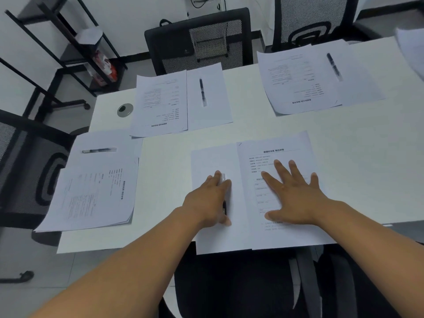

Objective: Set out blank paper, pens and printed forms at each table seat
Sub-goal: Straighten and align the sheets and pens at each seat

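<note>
At the near seat a blank sheet (206,161) lies on the white table (367,157), with a printed form (275,150) beside it on the right. My left hand (206,203) rests on the blank sheet and holds a pen (223,177) lengthwise between fingers and thumb; the hand hides most of the pen. My right hand (296,196) presses flat on the printed form with fingers spread. Three other seats each show a form, a blank sheet and a pen: far middle pen (202,91), far right pen (333,65), left pen (98,150).
Black mesh chairs stand at the far middle (197,40), far right (314,21), left (27,171) and just below me (241,285). A round metal cable grommet (125,110) sits in the table's far left corner. A black shelf rack (68,53) stands beyond it.
</note>
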`<state>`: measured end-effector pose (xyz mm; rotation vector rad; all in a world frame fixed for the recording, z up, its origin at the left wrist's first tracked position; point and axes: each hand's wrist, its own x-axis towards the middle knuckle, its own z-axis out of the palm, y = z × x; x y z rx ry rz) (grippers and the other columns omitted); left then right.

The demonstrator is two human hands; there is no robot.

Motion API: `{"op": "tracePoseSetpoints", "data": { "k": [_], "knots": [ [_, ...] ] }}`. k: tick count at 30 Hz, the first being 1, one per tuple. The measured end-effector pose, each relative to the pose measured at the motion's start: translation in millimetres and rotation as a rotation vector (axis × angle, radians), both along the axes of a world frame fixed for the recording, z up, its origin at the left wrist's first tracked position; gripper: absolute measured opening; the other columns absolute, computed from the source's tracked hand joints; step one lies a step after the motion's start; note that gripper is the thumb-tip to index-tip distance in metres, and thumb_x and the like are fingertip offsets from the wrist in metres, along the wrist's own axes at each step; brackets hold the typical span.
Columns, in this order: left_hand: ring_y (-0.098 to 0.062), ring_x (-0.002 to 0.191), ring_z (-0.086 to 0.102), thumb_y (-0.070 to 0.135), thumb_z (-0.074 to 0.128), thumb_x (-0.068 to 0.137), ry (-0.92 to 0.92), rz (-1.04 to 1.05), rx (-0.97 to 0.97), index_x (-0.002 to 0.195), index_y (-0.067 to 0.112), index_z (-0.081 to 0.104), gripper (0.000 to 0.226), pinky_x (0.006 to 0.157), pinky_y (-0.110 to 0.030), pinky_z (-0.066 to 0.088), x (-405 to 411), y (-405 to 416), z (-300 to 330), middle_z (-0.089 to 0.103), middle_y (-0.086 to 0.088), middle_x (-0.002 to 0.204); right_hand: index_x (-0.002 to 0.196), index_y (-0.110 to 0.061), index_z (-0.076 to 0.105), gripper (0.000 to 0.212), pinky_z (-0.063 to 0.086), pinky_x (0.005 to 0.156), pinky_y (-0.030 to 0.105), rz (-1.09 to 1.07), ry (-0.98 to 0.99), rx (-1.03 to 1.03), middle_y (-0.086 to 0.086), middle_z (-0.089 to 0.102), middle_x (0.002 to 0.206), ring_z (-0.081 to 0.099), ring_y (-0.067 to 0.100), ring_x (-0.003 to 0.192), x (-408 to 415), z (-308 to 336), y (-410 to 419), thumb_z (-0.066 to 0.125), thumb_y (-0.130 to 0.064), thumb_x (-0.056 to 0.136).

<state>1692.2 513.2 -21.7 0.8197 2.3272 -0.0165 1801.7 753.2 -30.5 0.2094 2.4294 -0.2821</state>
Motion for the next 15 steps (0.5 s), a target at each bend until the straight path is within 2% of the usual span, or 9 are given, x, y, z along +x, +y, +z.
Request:
{"op": "tracePoseSetpoints", "data": {
  "k": [2, 4, 8, 15],
  "knots": [
    [-0.02, 0.166, 0.019, 0.053, 0.095, 0.077, -0.002, 0.003, -0.004, 0.158, 0.033, 0.033, 0.104, 0.102, -0.05, 0.054, 0, 0, 2, 0.002, 0.01, 0.181, 0.166, -0.044, -0.022, 0.118, -0.002, 0.126, 0.075, 0.005, 0.006, 0.0, -0.003, -0.041, 0.171, -0.038, 0.032, 0.158, 1, 1, 0, 0.058, -0.081, 0.086],
    [-0.019, 0.167, 0.016, 0.055, 0.095, 0.076, 0.008, 0.015, 0.01, 0.157, 0.034, 0.035, 0.103, 0.103, -0.052, 0.053, 1, 0, 5, 0.004, 0.009, 0.181, 0.166, -0.042, -0.022, 0.119, -0.002, 0.126, 0.074, 0.014, 0.022, 0.001, -0.004, -0.04, 0.172, -0.037, 0.031, 0.159, 2, 3, -1, 0.056, -0.082, 0.086],
    [-0.016, 0.17, -0.005, 0.056, 0.092, 0.081, 0.013, 0.027, 0.021, 0.173, 0.035, 0.013, 0.123, 0.123, -0.054, 0.043, 10, -2, 26, -0.013, 0.008, 0.183, 0.168, -0.035, -0.023, 0.118, -0.003, 0.128, 0.071, 0.02, 0.048, 0.004, -0.004, -0.037, 0.173, -0.035, 0.027, 0.16, 5, 14, -8, 0.049, -0.085, 0.088],
    [-0.016, 0.17, -0.008, 0.05, 0.086, 0.09, 0.105, 0.023, 0.005, 0.175, 0.034, 0.009, 0.116, 0.119, -0.053, 0.047, 18, -31, 86, -0.016, 0.007, 0.183, 0.171, -0.03, -0.015, 0.117, -0.004, 0.129, 0.069, 0.057, 0.096, 0.005, -0.003, -0.033, 0.175, -0.032, 0.027, 0.161, 5, 56, -39, 0.045, -0.087, 0.089]
  ]
}}
